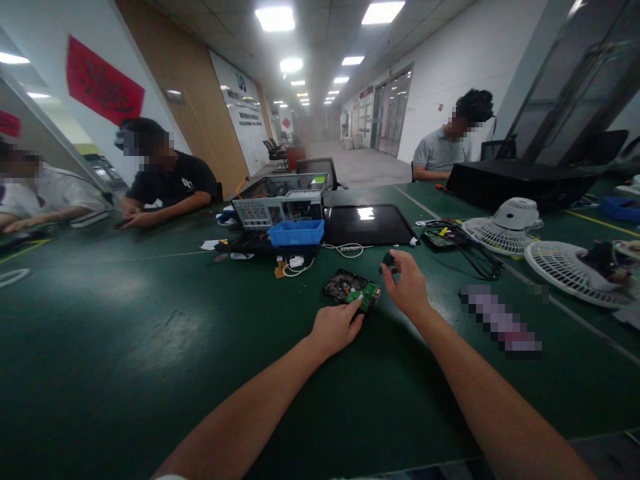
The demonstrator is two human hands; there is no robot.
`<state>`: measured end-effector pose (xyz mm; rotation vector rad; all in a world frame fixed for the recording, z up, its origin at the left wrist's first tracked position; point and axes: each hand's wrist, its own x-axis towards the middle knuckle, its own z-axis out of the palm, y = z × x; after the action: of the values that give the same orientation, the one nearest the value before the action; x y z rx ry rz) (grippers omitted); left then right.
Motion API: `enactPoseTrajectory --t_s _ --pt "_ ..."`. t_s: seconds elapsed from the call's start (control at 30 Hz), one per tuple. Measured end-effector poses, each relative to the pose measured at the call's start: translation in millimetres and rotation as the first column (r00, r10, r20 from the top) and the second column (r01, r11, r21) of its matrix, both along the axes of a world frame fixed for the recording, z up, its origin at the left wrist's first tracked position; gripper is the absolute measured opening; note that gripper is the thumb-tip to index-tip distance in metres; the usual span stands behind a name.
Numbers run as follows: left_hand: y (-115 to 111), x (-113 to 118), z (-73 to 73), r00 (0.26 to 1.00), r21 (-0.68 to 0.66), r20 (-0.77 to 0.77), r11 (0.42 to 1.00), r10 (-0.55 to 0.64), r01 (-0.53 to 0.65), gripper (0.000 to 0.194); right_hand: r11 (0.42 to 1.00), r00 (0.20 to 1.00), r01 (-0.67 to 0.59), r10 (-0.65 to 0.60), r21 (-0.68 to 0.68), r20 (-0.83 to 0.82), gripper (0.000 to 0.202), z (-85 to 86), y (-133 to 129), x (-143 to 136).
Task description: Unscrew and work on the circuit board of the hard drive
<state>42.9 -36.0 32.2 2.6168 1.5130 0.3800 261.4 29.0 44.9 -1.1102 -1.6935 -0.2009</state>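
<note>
A hard disk drive lies flat on the green table, with its dark metal casing and green circuit board facing up. My left hand holds it at the near edge, the index finger on the board and the thumb close to the side. Just right of the drive, my right hand is closed around the dark handle of a screwdriver. Its thin shaft points down to the drive's right edge. The tip is too small to make out.
Beyond the drive stand a blue bin, an opened computer case and a flat black screen. White fan parts, cables and another circuit board lie to the right. Several people sit around the table.
</note>
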Motion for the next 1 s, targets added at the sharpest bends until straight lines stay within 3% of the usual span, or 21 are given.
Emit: enactPoseTrajectory --t_s 0.23,0.73,1.0 --pt "1.3 0.2 -4.3 1.000 0.013 0.012 1.000 0.003 -0.003 0.045 1.000 0.999 -0.010 0.010 0.003 0.036 0.036 4.4 -4.4 -5.1" --pt "-0.9 1.5 3.7 0.999 -0.028 -0.006 0.998 0.048 -0.048 0.043 0.999 1.000 -0.015 0.015 0.033 0.003 0.038 -0.6 0.2 -0.6" --pt "-0.4 -1.1 2.6 1.000 -0.017 0.008 1.000 0.007 -0.006 0.039 0.999 0.999 -0.020 0.021 0.025 -0.047 0.041 -2.6 0.2 -1.2"
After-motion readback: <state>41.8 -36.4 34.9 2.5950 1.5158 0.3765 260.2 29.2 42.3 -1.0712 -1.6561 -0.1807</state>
